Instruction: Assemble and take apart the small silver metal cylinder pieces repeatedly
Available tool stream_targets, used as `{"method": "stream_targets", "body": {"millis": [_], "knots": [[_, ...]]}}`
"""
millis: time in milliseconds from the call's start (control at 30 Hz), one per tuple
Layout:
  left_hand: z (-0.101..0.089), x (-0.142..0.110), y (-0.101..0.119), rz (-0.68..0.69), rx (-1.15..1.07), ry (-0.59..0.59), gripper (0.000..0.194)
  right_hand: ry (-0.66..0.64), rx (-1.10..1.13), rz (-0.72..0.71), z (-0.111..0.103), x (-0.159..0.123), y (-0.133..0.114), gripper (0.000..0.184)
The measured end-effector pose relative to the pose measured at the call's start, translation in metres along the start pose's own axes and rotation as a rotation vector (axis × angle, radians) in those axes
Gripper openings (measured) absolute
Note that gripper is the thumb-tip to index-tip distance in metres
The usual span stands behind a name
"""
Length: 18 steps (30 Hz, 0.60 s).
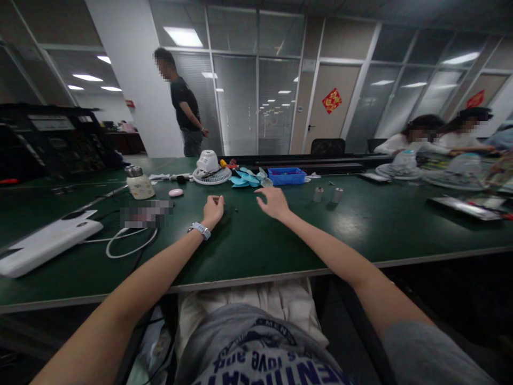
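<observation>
A small dark piece (236, 210) lies on our counter (256, 246), between our pinched left hand (214, 210), contents unclear, and our loosely open, seemingly empty right hand (274, 202); blue blades (245, 178) lie farther off. We seem to be handling small parts; lifting this one would call for fingertips.

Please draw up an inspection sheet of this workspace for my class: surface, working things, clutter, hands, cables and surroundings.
Surface: dark-green tabletop with a pale edge.
Job's things: tiny dark piece between the hands; light-blue fan blades, white fan part with round grille and blue plastic basket beyond; two short silvery cylinders to the right.
Clutter: cream bottle with metallic lid, pink oval object, long white object, all left.
Hands: left hand curled, contents unclear; right hand open, near the blades.
Cables: white cable looped at left.
Surroundings: person in black T-shirt standing beyond; people in white tops at right; red diamond-shaped decoration on a door.
</observation>
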<state>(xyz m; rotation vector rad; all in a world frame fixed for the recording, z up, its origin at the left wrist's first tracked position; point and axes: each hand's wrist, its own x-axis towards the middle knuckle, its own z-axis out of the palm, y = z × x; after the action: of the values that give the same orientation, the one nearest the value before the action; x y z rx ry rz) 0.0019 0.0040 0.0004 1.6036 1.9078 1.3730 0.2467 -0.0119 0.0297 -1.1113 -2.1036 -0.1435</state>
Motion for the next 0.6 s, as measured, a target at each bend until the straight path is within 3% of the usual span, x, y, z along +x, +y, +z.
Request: {"method": "stream_targets", "body": {"millis": [67, 133, 267, 467, 533, 600], "knots": [[0.0, 0.0, -0.001, -0.001, 0.001, 0.008, 0.028, -0.163, 0.071, -0.074, 0.029, 0.002, -0.025, 0.035], [0.001, 0.001, -0.002, 0.007, 0.004, 0.01, 0.028, -0.242, 0.137, -0.114, 0.047, 0.004, -0.036, 0.039], [0.002, 0.001, -0.003, 0.016, 0.009, 0.001, 0.029, -0.326, 0.266, -0.207, 0.056, 0.01, -0.034, 0.037], [0.001, 0.0, -0.001, -0.011, 0.008, -0.019, 0.029, -0.297, 0.195, -0.146, 0.045, 0.006, -0.028, 0.036], [0.0, -0.001, 0.0, -0.012, 0.001, -0.022, 0.028, -0.226, 0.111, -0.127, 0.027, 0.006, -0.011, 0.038], [0.0, -0.002, 0.002, -0.009, -0.006, -0.022, 0.026, -0.079, -0.003, -0.044, -0.002, 0.008, 0.02, 0.038]]}}
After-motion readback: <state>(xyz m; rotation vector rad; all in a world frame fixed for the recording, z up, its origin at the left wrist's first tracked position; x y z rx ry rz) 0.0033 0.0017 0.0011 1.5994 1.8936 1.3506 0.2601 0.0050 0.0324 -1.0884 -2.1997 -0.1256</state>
